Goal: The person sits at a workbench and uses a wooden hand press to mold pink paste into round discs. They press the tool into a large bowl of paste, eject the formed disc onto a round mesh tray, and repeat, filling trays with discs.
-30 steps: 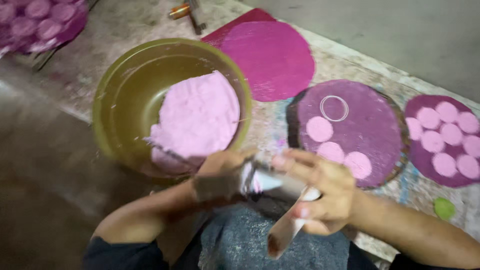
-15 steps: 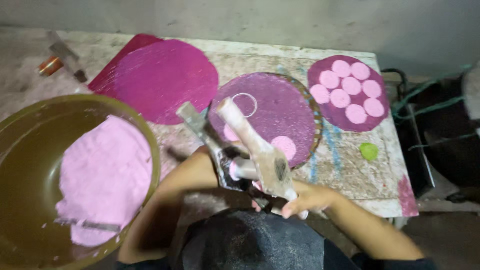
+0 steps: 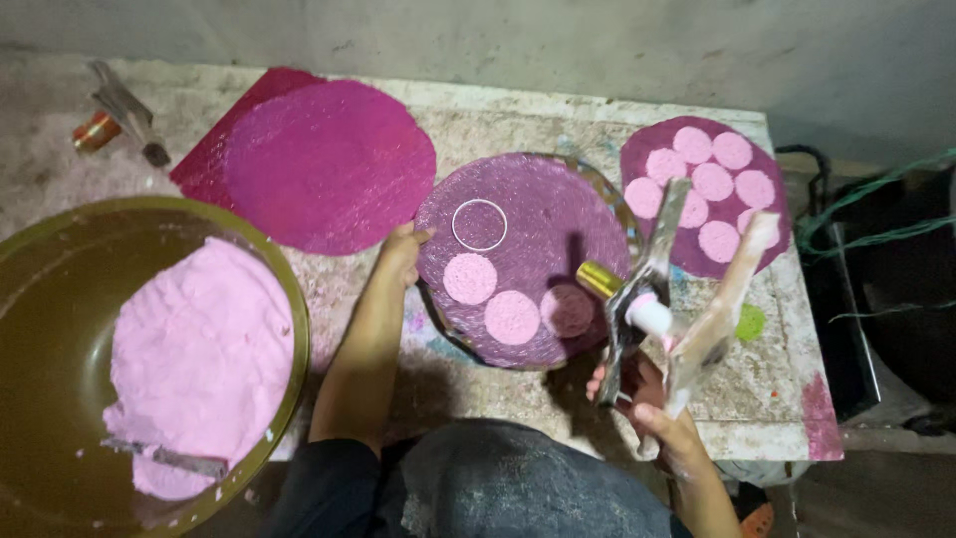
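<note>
Dim, uneven light falls from above on the table [image 3: 518,120], leaving the lower corners dark. The press tool [image 3: 677,289] is smeared by motion blur and casts a soft shadow on the purple mat [image 3: 538,209].

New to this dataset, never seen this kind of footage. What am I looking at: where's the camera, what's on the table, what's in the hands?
There is no machine here: a person works with bare hands, and the single camera sits on their head, looking down.

On the table lie round purple-pink mats. The middle mat carries three pink discs and a thin ring. The right mat holds more discs. A bare mat lies at the back left. At the left, a big bowl holds pink dough with a knife-like tool in it.

The left hand rests on the edge of the middle mat. The right hand grips a metal hand press with two long handles, raised above the table.
</note>
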